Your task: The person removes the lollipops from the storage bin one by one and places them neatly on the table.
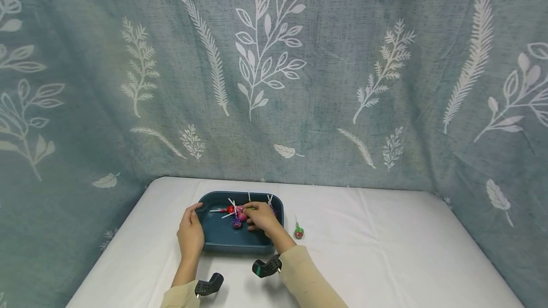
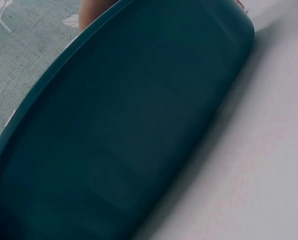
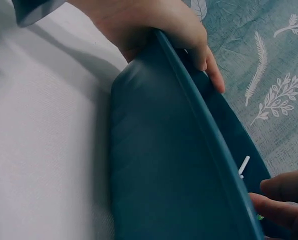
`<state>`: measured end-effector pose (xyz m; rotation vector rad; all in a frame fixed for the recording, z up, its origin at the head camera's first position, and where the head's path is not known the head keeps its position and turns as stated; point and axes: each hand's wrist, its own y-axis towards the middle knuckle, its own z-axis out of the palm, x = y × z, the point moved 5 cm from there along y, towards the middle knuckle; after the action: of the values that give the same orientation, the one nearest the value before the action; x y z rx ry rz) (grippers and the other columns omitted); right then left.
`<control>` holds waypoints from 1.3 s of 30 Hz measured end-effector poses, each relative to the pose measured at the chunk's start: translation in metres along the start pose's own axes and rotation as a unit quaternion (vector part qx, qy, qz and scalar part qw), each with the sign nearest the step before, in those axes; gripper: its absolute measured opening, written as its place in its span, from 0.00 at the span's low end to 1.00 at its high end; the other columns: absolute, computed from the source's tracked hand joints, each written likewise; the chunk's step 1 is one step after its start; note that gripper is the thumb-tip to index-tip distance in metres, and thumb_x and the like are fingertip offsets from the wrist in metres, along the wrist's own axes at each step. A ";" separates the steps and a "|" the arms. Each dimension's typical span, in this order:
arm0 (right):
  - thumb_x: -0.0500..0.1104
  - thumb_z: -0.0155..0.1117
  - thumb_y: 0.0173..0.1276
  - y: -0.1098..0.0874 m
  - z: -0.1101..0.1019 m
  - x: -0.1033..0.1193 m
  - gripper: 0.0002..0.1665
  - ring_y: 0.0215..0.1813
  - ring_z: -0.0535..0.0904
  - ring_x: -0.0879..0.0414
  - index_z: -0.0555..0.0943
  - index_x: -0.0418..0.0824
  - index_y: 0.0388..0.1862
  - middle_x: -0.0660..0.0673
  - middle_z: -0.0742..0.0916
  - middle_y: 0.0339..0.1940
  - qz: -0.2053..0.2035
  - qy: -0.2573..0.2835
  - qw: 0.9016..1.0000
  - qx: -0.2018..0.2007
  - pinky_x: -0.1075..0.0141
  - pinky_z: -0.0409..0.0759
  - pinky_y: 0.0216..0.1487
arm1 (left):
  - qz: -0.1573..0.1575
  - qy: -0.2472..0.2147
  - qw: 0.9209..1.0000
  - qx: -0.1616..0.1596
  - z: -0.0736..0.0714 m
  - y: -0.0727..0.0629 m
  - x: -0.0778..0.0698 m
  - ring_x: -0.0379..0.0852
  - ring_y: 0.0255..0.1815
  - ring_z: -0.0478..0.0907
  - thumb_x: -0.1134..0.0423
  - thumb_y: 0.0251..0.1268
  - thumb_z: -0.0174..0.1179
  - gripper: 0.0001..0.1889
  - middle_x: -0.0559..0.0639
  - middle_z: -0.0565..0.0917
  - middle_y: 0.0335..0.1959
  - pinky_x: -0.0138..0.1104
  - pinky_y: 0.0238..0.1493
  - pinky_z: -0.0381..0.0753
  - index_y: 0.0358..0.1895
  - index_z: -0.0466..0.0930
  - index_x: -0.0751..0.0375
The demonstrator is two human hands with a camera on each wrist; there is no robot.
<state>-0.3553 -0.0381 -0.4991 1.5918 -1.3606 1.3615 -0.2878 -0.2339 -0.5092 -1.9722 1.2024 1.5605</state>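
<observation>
A dark teal tray (image 1: 239, 246) holds several wrapped lollipops. My left hand (image 1: 190, 232) grips its left end, with the fingers (image 3: 215, 75) over the rim in the right wrist view. Inside the tray, my right hand (image 1: 262, 217) reaches in from the right, its thumb and fingertips pinching a lollipop with a bit of green wrapper (image 3: 259, 217) showing. Beside those fingertips lie a red lollipop (image 1: 231, 209), a pink one (image 1: 241, 216) and a purple one (image 1: 237, 223). The left wrist view is mostly filled by the tray's outer side (image 2: 128, 110).
A green-wrapped lollipop (image 1: 298, 232) lies on the white tablecloth (image 1: 364, 251), just right of the tray. More white sticks (image 1: 269, 198) stand up in the tray's far right corner. Behind the table hangs a blue-green curtain (image 1: 321, 108) with white leaf prints.
</observation>
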 end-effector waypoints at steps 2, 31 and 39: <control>0.38 0.57 0.72 0.000 0.001 0.001 0.15 0.35 0.81 0.51 0.82 0.34 0.53 0.40 0.83 0.37 0.000 -0.007 1.000 0.000 0.59 0.85 0.33 | 0.000 0.001 1.000 -0.001 0.000 0.000 0.000 0.64 0.67 0.64 0.66 0.78 0.38 0.17 0.65 0.73 0.64 0.61 0.61 0.63 0.59 0.76 0.60; 0.37 0.68 0.62 -0.002 0.021 -0.001 0.08 0.17 0.82 0.50 0.82 0.36 0.25 0.51 0.73 0.14 -0.042 -0.150 0.987 -0.041 0.66 0.80 0.18 | 0.002 0.002 1.000 0.004 0.002 -0.002 0.002 0.65 0.68 0.63 0.66 0.78 0.39 0.17 0.65 0.73 0.64 0.61 0.63 0.62 0.59 0.75 0.60; 0.39 0.70 0.60 -0.002 0.020 0.000 0.13 0.16 0.81 0.53 0.80 0.35 0.18 0.50 0.76 0.12 -0.030 -0.125 0.990 -0.053 0.66 0.80 0.18 | 0.014 0.002 1.000 -0.006 -0.001 0.000 0.001 0.64 0.66 0.65 0.68 0.77 0.41 0.16 0.65 0.74 0.62 0.60 0.62 0.64 0.58 0.76 0.60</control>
<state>-0.3475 -0.0560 -0.5045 1.7597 -1.4910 1.0630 -0.2871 -0.2351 -0.5100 -1.9761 1.2305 1.5823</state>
